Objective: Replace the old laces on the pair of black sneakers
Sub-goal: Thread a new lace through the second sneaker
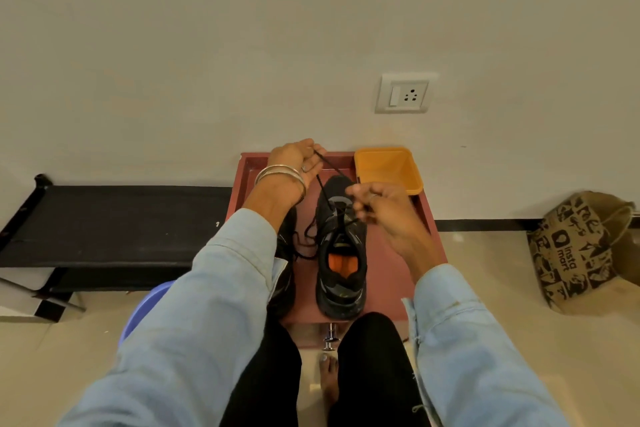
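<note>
A black sneaker (341, 274) with an orange insole stands toe-away on a red-brown tray-topped table (391, 274). A second black sneaker (287, 267) lies to its left, mostly hidden under my left sleeve. My left hand (294, 159) is raised past the shoe's toe and pinches the end of a black lace (323, 189) that runs taut down to the eyelets. My right hand (381, 208) hovers over the upper eyelets and pinches another stretch of lace. A loose lace loop (304, 239) lies between the two shoes.
An orange plastic tub (389, 170) sits at the table's far right corner against the wall. A black folding cot (104, 218) stands to the left, a printed jute bag (578, 250) to the right on the floor. A blue stool (149, 302) shows under my left arm.
</note>
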`<state>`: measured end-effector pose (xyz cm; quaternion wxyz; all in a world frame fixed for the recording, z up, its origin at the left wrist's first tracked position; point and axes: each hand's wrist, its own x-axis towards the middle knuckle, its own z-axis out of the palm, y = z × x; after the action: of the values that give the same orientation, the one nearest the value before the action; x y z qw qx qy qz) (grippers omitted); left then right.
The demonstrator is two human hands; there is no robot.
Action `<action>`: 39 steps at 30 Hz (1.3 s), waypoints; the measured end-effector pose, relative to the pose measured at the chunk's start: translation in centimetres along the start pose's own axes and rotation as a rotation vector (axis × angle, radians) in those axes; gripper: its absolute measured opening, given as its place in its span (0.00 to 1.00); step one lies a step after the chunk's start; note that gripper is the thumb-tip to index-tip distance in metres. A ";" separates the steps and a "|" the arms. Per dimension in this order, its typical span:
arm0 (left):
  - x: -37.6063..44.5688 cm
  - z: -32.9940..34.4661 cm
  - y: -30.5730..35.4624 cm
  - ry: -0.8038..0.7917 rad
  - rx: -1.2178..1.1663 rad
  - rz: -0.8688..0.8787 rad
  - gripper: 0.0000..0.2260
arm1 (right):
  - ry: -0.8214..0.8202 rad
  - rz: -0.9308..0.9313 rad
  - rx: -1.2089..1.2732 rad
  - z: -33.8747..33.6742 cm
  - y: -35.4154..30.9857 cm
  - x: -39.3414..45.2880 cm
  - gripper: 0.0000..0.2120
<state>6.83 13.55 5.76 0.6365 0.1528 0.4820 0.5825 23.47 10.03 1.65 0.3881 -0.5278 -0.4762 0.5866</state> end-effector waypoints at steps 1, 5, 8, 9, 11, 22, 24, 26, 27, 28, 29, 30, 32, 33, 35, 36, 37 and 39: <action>0.6 -0.7 -0.2 0.032 -0.045 0.016 0.12 | 0.035 0.007 0.006 -1.3 0.1 0.0 0.07; 2.7 -3.8 -1.2 0.166 0.049 0.069 0.15 | 0.213 0.041 -0.006 -6.8 0.6 0.3 0.09; 3.8 -4.7 -2.4 0.216 0.359 0.096 0.18 | 0.456 0.088 -0.057 -9.3 0.6 0.4 0.12; 4.2 -5.0 -2.9 0.222 0.521 0.124 0.24 | 0.564 0.089 -0.060 -9.7 0.7 0.6 0.14; 4.0 -5.0 -4.1 0.140 0.871 0.151 0.33 | 0.646 0.056 -0.086 -9.4 0.7 0.8 0.17; 1.0 -0.8 -3.4 -0.425 1.306 0.749 0.17 | -0.017 0.034 -0.181 -0.1 -2.0 2.2 0.13; 1.0 -1.0 -3.1 -0.362 1.236 0.707 0.11 | -0.002 0.032 -0.168 -0.2 -2.3 2.4 0.11; 0.8 -1.6 -2.8 -0.294 1.228 0.688 0.07 | 0.012 0.055 -0.128 -0.6 -2.2 2.4 0.08; 0.7 -2.1 -2.6 -0.271 1.241 0.685 0.07 | 0.017 0.071 -0.121 -0.9 -2.1 2.3 0.08; 0.5 -2.5 -2.4 -0.251 1.263 0.695 0.06 | 0.021 0.087 -0.119 -1.1 -1.9 2.2 0.07; 0.5 -3.0 -2.2 -0.230 1.299 0.717 0.06 | 0.023 0.099 -0.119 -1.3 -1.8 2.1 0.07; 0.5 -3.3 -2.0 -0.209 1.357 0.745 0.06 | 0.025 0.109 -0.118 -1.4 -1.6 2.1 0.08; 0.9 -3.8 -2.1 -0.137 1.565 0.772 0.07 | 0.016 0.119 -0.136 -1.4 -1.1 2.1 0.08; 1.0 -3.9 -2.3 -0.078 1.719 0.775 0.08 | 0.008 0.120 -0.160 -1.3 -0.9 2.2 0.07; 1.0 -3.7 -2.8 0.003 1.949 0.827 0.11 | -0.018 0.107 -0.222 -0.8 -0.7 2.5 0.07; 1.0 -3.4 -3.1 -0.036 1.953 0.865 0.13 | -0.030 0.096 -0.247 -0.5 -0.6 2.6 0.08; 1.0 -3.1 -3.6 -0.136 1.911 0.883 0.15 | -0.039 0.084 -0.257 -0.2 -0.5 2.8 0.08; 1.0 -2.4 -4.6 -0.332 1.693 0.815 0.16 | -0.005 0.066 -0.239 0.2 -0.4 3.1 0.04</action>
<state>7.52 12.32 0.70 0.1232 0.7996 0.5568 0.1881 22.83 13.03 1.27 0.3018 -0.5841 -0.5261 0.5393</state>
